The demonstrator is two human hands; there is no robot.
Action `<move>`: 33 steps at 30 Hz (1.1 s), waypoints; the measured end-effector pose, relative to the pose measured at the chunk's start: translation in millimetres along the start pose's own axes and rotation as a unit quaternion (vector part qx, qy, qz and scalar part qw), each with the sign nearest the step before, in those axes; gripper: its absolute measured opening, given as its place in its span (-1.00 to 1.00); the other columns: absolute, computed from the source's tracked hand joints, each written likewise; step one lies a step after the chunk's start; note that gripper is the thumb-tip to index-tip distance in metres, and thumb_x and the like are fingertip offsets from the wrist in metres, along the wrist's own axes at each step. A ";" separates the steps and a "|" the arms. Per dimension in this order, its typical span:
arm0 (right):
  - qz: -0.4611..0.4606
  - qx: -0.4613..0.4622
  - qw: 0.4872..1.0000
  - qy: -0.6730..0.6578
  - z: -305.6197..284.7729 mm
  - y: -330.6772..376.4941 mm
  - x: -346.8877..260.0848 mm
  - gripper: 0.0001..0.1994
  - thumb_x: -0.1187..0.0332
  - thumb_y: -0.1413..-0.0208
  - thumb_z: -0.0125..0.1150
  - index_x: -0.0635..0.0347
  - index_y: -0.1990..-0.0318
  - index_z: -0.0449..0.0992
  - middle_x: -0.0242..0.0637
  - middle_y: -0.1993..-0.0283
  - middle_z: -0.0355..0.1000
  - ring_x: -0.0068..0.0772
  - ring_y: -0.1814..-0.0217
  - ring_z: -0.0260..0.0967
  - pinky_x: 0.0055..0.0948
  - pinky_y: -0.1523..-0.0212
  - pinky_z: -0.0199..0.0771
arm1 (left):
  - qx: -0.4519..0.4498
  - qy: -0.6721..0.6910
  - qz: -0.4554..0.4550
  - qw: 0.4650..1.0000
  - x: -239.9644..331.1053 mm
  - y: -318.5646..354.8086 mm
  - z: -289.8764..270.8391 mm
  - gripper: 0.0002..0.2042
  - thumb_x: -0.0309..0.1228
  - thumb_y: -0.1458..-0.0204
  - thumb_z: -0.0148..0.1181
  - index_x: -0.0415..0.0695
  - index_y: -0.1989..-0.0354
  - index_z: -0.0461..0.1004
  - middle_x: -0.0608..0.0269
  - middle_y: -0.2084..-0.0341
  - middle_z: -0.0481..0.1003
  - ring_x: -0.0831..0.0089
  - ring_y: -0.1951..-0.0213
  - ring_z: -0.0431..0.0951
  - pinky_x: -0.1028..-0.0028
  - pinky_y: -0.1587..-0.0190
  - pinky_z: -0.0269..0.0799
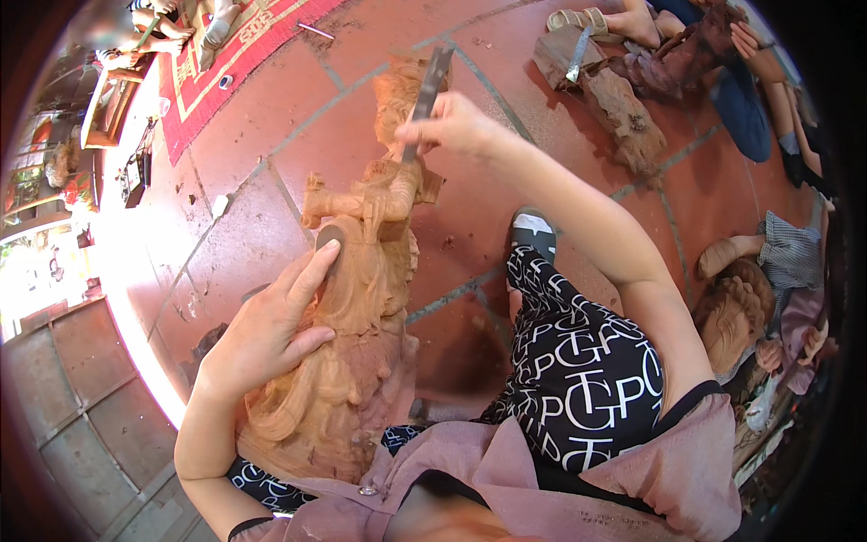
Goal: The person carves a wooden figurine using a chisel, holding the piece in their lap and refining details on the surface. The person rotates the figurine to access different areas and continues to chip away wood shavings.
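Red tiled floor (271,194) all around, grey grout lines crossing it; red patterned rug (230,54) far left, darker carved root block (623,113) far right beside another person's sandalled feet. Pale wooden statue (348,361), finely carved, lying lengthwise from near left toward the far centre, its base propped against the lap, its head end resting on the tiles. Left hand (271,330) spread flat on the statue's flank, fingers open and pressing, forefinger stretched toward a small raised arm of the figure. Right hand (452,126) closed in a pinch around a flat metal file (424,95), blade slanting down onto the statue's upper part near the shoulder. Black-and-white patterned trousers (569,361) and a grey shoe (535,230) just right of the carving.

Likely risks, judged from this pose: file skidding off the rounded wood and gouging fine detail, caused by the light fingertip grip; thin projecting arm snapping under side pressure; statue rolling on the hard floor if the flat palm loosens; blade tip glancing toward the steadying fingers.
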State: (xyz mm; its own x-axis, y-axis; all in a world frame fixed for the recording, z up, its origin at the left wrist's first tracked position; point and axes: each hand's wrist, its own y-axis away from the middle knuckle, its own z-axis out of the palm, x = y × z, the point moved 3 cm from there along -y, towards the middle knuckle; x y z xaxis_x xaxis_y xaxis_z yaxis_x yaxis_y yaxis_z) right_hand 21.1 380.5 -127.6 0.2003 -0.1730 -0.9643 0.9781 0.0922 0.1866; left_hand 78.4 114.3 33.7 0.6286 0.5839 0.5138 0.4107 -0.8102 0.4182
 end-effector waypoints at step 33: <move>-0.103 0.044 0.994 0.010 17.3 43.1 -30.9 -0.83 0.41 -0.03 0.22 0.25 0.23 0.47 -0.37 0.43 0.47 -0.66 0.41 0.39 -0.60 0.38 0.38 | -0.016 0.005 -0.013 1.000 1.1 -0.6 -1.4 -0.20 -0.43 0.10 0.21 -0.07 -0.34 -0.08 -0.08 -0.11 0.23 -0.03 -0.08 0.33 0.22 -0.08 0.31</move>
State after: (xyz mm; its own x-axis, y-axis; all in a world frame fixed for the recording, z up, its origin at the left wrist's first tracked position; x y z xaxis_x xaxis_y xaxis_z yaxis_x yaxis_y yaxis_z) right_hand 58.0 372.8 -86.5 -0.0059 -0.1605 -0.9870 0.9995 -0.0304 -0.0010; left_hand 77.9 115.5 35.0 0.6110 0.6048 0.5108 0.4051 -0.7932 0.4547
